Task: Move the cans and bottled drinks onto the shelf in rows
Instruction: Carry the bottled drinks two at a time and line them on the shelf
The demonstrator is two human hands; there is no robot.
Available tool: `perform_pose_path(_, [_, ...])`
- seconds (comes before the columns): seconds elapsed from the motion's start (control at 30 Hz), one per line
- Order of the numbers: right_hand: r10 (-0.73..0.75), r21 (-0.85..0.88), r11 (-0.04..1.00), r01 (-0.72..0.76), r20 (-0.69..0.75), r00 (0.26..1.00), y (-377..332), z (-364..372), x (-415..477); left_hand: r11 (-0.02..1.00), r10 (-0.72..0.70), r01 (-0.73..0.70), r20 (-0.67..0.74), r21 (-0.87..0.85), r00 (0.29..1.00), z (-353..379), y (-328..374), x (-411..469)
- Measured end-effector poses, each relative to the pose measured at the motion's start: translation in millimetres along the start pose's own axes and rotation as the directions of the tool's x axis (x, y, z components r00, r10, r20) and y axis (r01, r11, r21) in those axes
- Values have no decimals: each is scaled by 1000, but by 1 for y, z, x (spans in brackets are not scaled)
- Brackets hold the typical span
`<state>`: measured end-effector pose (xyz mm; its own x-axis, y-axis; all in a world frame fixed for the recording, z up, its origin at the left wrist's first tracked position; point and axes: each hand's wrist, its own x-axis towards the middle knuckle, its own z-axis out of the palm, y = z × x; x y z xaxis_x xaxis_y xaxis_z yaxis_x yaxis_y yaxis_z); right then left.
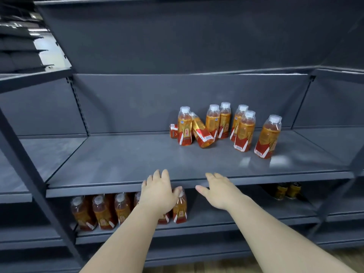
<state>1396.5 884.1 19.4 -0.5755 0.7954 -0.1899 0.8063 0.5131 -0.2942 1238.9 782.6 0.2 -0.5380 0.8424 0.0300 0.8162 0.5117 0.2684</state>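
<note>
Both forearms reach forward, bare. The left hand (158, 191) is at the front lip of the middle shelf (118, 164), back to the camera, fingers loosely extended and holding nothing. Its thumb overlaps the cap of the end bottle (180, 208) on the lower shelf (226, 215); contact cannot be confirmed. The right hand (218, 191) is beside it at the same lip, open, fingers spread, thumb pointing left, gripping nothing. On the lower shelf, a row of amber bottles (102, 211) with red labels stands upright to the left of the left wrist, partly hidden by the forearm. Two dark cans (287, 191) stand near that shelf's right end, well apart from the row. On the middle shelf, right of centre, is a loose cluster of the same bottled drinks (245, 131), not aligned. Most stand upright. One tilted bottle (201, 133) leans among them, and one fallen bottle (173, 131) lies on its side at the cluster's left edge. One outlying bottle (267, 136) stands apart at the right.
</note>
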Motion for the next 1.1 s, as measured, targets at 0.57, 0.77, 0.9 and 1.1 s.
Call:
perform_pose_path(0.57, [-32,25,999,33,-19,999,55,-52,94,998,-61,62,-15,24,998,-4,63,84])
perform_pose_path(0.77, [-58,28,998,58,-11,998,63,-52,131,996,-88,87,15,35,996,8,71,109])
perform_pose_path(0.9, [-76,24,997,77,-48,996,59,-55,159,994,-103,102,17,28,995,9,64,139])
perform_pose_path(1.1, [-66,40,997,71,-116,991,52,-58,205,993,-95,95,-3,-68,995,12,54,194])
